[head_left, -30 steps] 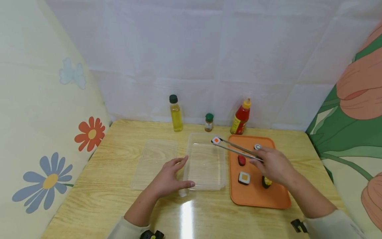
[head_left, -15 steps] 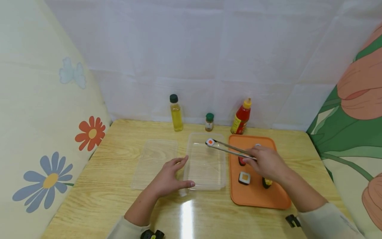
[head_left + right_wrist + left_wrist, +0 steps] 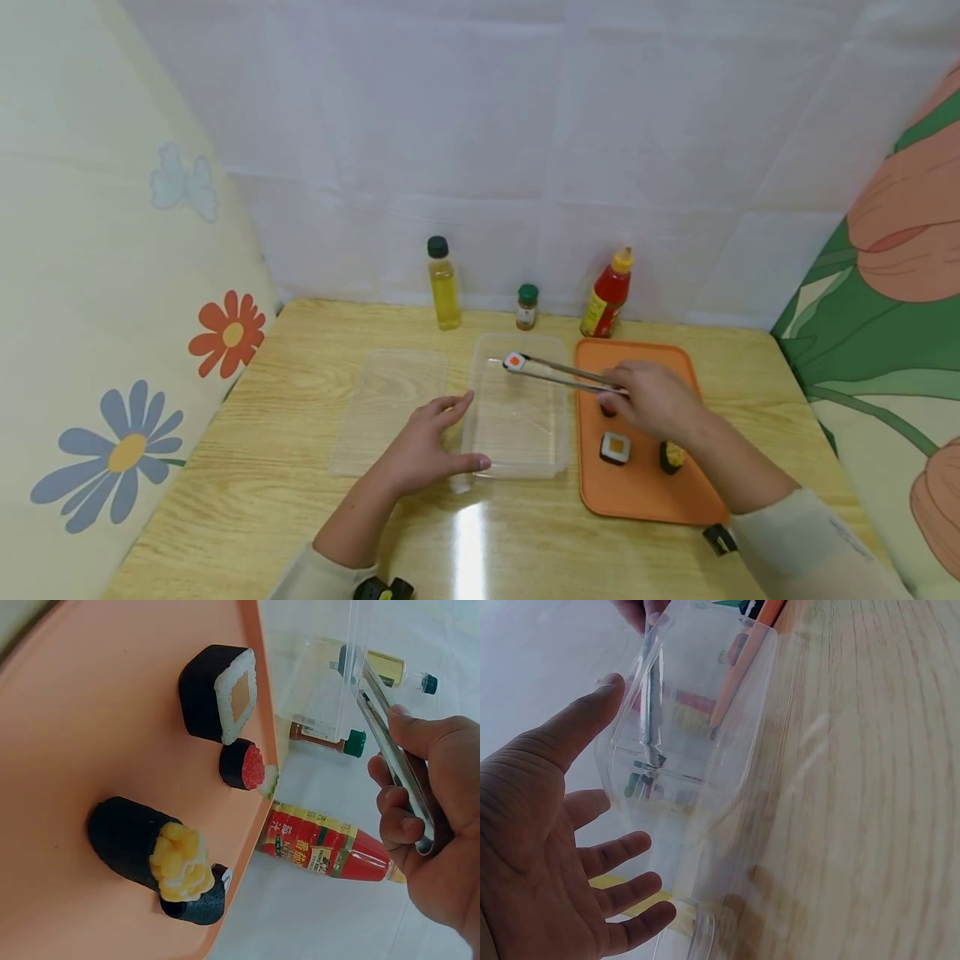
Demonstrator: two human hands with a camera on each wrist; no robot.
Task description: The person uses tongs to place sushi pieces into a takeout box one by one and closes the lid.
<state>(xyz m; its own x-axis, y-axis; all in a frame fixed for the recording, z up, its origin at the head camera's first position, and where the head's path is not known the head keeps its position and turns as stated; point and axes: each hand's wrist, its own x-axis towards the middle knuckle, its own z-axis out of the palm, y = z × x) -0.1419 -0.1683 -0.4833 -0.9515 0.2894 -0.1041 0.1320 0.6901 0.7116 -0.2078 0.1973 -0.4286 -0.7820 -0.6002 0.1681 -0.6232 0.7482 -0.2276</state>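
My right hand (image 3: 660, 406) grips metal tongs (image 3: 397, 757), whose tips pinch a sushi roll (image 3: 514, 362) with an orange centre. The roll is above the far part of a clear plastic container (image 3: 517, 472). Beside the container's near-left side is my left hand (image 3: 420, 450), fingers spread and holding nothing; whether it touches the wall I cannot tell. On the orange tray (image 3: 652, 497) sit a square sushi roll (image 3: 217, 694), a red-topped roll (image 3: 244, 765), a yellow-topped piece (image 3: 150, 847) and a dark-wrapped roll (image 3: 199, 906), hidden by my right hand in the head view.
A clear flat lid (image 3: 390, 408) lies left of the container. Along the back stand an oil bottle (image 3: 445, 292), a small green-capped jar (image 3: 527, 308) and a red sauce bottle (image 3: 609, 296). A white cloth (image 3: 480, 150) hangs behind the wooden table (image 3: 247, 467).
My right hand has moved left, carrying the tongs and the sushi roll from the container's far-right corner further over it. My left hand has stayed in place.
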